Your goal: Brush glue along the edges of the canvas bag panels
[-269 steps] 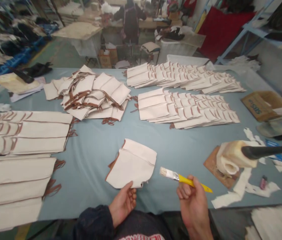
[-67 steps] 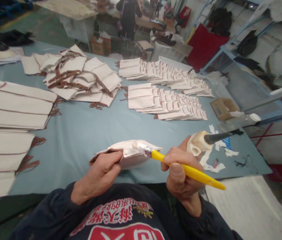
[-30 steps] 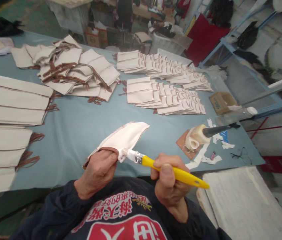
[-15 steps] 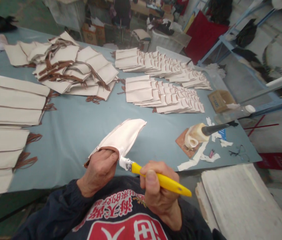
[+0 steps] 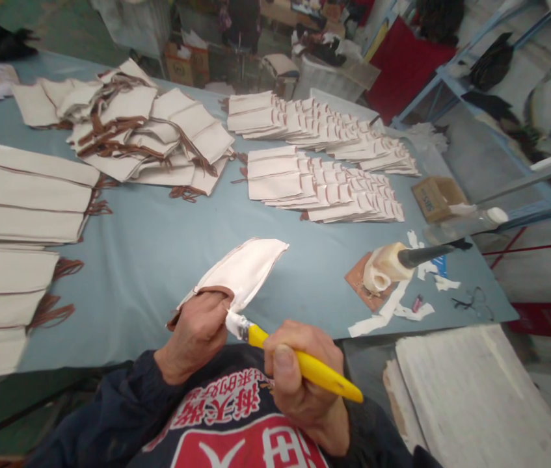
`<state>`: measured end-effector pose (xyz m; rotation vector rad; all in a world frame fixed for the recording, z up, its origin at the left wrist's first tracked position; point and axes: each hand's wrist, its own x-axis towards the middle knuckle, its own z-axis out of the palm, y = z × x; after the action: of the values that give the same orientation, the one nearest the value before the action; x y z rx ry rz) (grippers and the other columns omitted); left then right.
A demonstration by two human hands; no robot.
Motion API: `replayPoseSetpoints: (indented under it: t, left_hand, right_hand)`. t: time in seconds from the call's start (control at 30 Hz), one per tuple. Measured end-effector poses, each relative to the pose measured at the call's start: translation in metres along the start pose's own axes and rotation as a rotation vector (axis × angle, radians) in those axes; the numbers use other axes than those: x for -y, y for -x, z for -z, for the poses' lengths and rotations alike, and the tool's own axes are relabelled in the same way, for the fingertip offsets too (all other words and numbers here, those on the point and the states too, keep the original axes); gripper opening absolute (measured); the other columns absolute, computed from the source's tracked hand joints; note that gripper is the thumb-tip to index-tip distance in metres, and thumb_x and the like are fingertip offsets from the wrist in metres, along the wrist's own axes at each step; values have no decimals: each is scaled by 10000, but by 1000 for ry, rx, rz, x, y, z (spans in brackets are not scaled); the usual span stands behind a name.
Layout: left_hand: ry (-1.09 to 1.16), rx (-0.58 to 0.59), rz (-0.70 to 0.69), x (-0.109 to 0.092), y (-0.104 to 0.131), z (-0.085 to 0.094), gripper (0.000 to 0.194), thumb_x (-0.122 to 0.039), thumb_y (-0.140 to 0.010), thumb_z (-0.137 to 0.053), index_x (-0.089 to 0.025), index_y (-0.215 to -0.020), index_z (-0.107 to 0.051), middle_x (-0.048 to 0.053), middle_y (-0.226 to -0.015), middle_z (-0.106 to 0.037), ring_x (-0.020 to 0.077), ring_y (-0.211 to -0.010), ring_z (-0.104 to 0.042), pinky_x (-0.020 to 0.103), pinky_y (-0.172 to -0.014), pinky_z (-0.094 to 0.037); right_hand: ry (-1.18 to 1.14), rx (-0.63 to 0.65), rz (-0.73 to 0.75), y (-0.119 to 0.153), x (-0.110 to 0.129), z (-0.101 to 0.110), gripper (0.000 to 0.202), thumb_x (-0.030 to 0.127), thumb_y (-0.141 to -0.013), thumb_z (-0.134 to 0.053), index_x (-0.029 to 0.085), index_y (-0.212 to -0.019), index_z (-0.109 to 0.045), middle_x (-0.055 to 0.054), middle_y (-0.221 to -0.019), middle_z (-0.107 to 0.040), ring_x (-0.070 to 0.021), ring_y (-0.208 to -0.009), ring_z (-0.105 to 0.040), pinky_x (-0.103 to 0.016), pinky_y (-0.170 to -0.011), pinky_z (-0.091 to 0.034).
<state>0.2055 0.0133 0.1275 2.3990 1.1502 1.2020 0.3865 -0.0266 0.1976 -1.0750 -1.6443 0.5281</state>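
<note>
A cream fabric piece [image 5: 250, 265] with brown edging is gripped by my left hand [image 5: 200, 328], its fingers wrapped round the brown-trimmed end. My right hand [image 5: 304, 377] is closed round the yellow handle of a brush [image 5: 309, 367]. White bristles touch the edge of the fabric beside my left fingertips. To the right, a cream glue-stained container [image 5: 386, 268] with a dark nozzle stands on a brown square [image 5: 363, 286].
Behind are a loose heap of cream pieces [image 5: 129, 104] and overlapping rows [image 5: 275, 172]. More pieces [image 5: 21, 195] lie left. White strips [image 5: 382, 315], a small box [image 5: 434, 198], a clear bottle [image 5: 465, 225] and glasses [image 5: 475, 304] are right; white boards [image 5: 484, 390] stand below the table's edge.
The brush and my right hand have moved slightly left and down, bringing the bristles lower along the fabric's edge. My left hand still holds the fabric.
</note>
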Motion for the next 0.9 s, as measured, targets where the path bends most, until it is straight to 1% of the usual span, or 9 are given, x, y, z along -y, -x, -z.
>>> replayPoseSetpoints:
  t: [0.1, 0.17, 0.27, 0.4, 0.5, 0.57, 0.63, 0.77, 0.9]
  left_hand:
    - [51, 12, -14, 1, -2, -1, 274, 32, -875, -467, -186, -831, -627, 64, -766, -706, 193, -738, -665, 281, -673, -523]
    - [101, 43, -9, 0, -3, -1, 296, 45, -890, -454, -172, -883, -654, 69, -805, -714, 182, -768, -671, 268, -695, -527]
    - [215, 120, 75, -3, -3, -3, 324, 43, -881, -428, -162, -888, -680, 92, -909, -714, 182, -839, -669, 275, -746, -533]
    - [446, 237, 376, -4, 4, -14, 258, -18, -813, -425, -179, -759, -619, 65, -895, -679, 193, -868, -630, 331, -844, -534]
    - [894, 288, 698, -3, 12, -29, 254, -125, -729, -501, -190, -930, -642, 45, -894, -700, 198, -846, -647, 350, -840, -541]
    - [1214, 246, 938, -2, 18, -40, 450, -200, -649, -607, -195, -1098, -636, 53, -920, -727, 209, -826, -678, 351, -814, -550]
    - [1352, 150, 1146, -2, 23, -48, 481, -307, -651, -688, -184, -1113, -639, 65, -875, -734, 222, -788, -695, 349, -776, -556]
    - [1234, -1, 1338, 2, 26, -57, 323, -473, -832, -659, -168, -939, -651, 50, -763, -708, 209, -703, -678, 310, -665, -531]
    - [1044, -128, 1373, 12, 19, -55, 216, -346, -734, -729, -183, -750, -587, -24, -632, -621, 140, -574, -562, 238, -541, -421]
  right_hand:
    - [-113, -141, -105, 0, -11, 10, 168, 244, -1013, -466, 251, -917, -605, 96, -526, -512, -102, -390, -465, -267, -477, -469]
    - [-90, -248, -97, -5, -25, 18, 169, 267, -1019, -486, 248, -935, -631, 78, -570, -561, -109, -432, -509, -262, -476, -464]
    - [63, -246, -36, -19, -56, 20, 145, 286, -1011, -534, 236, -997, -669, 43, -676, -656, -130, -558, -623, -288, -576, -528]
    - [0, -172, -136, -29, -108, -8, 197, 365, -1013, -530, 219, -999, -660, 8, -764, -705, -153, -696, -687, -328, -729, -568]
    - [-107, -160, -262, -21, -139, -41, 255, 429, -1005, -532, 202, -1013, -647, 3, -769, -696, -152, -707, -674, -322, -746, -558]
    - [-155, -156, -329, -9, -152, -60, 280, 446, -1019, -508, 193, -1018, -627, 6, -758, -676, -140, -681, -650, -301, -708, -548]
    - [-209, -168, -406, 4, -159, -74, 306, 459, -1046, -451, 189, -1032, -594, 18, -735, -649, -124, -627, -612, -274, -640, -533]
    - [-300, -172, -517, 22, -159, -87, 348, 514, -1049, -434, 192, -1054, -567, 18, -741, -652, -108, -579, -593, -247, -572, -523]
    - [-357, -167, -533, 22, -152, -87, 405, 588, -1015, -481, 195, -1017, -581, 10, -726, -680, -109, -568, -609, -248, -568, -525]
